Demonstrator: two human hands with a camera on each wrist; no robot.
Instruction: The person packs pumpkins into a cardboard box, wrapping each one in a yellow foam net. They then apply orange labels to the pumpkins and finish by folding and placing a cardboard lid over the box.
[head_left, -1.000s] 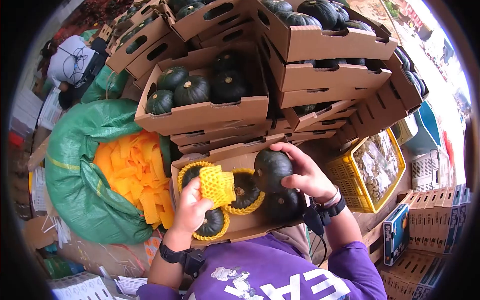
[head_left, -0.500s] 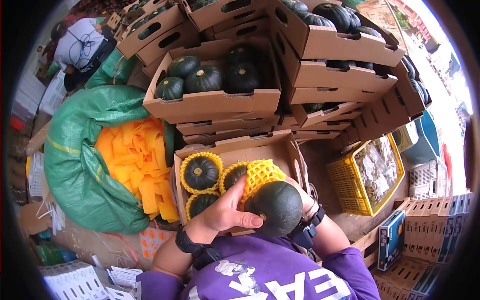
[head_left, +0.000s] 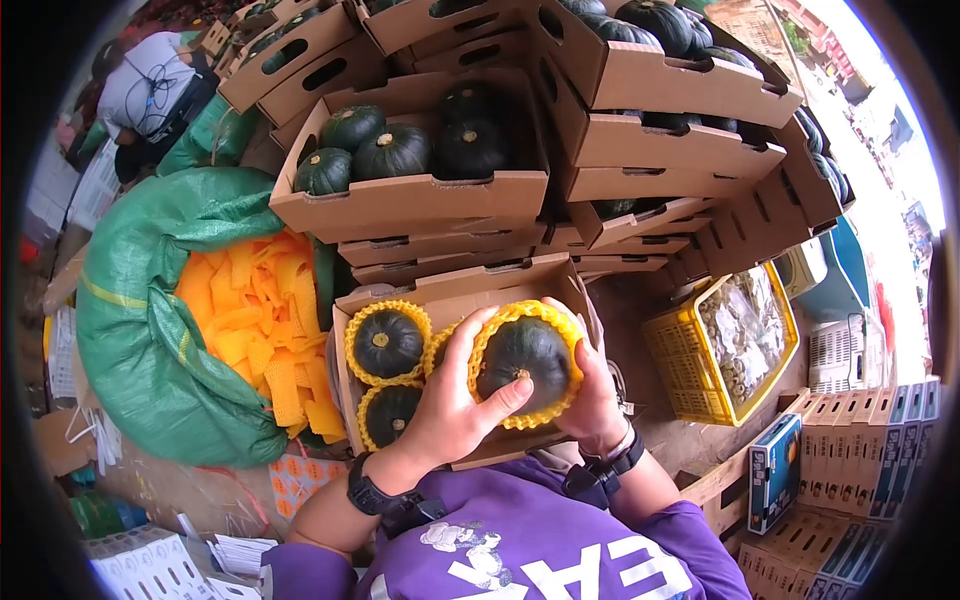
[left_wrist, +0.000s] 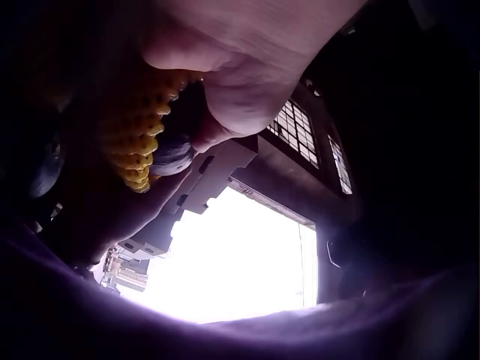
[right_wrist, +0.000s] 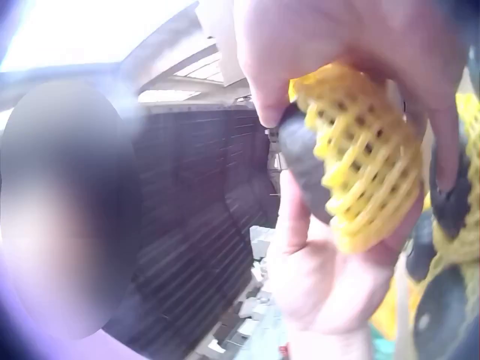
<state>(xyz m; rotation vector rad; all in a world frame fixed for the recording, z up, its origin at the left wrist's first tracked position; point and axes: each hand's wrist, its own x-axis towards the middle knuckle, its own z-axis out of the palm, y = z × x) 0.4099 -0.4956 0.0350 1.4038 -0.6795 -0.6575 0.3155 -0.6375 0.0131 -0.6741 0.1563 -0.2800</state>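
A dark green squash (head_left: 522, 365), wrapped round its sides in a yellow foam net (head_left: 548, 415), is between both hands above the open cardboard box (head_left: 495, 283). My left hand (head_left: 452, 408) grips its left side, thumb lying across the exposed face. From the right, my right hand (head_left: 597, 396) holds the netted side. In the right wrist view the net (right_wrist: 371, 161) covers much of the squash (right_wrist: 304, 157), leaving one dark end bare. Two netted squashes (head_left: 388, 343) sit in the box's left side; another net shows partly behind my left hand.
A green sack (head_left: 130, 330) full of orange foam nets (head_left: 245, 310) stands on the left. Behind are stacked cardboard boxes (head_left: 410, 210) holding squashes. To the right are a yellow crate (head_left: 685, 375) of bagged goods and flat printed boxes (head_left: 850, 440). A person (head_left: 150, 90) is at the far left.
The loose yellow net in my left hand has gone over the squash my right hand held. My left hand moved right to the squash, which turned its stem end up within the net.
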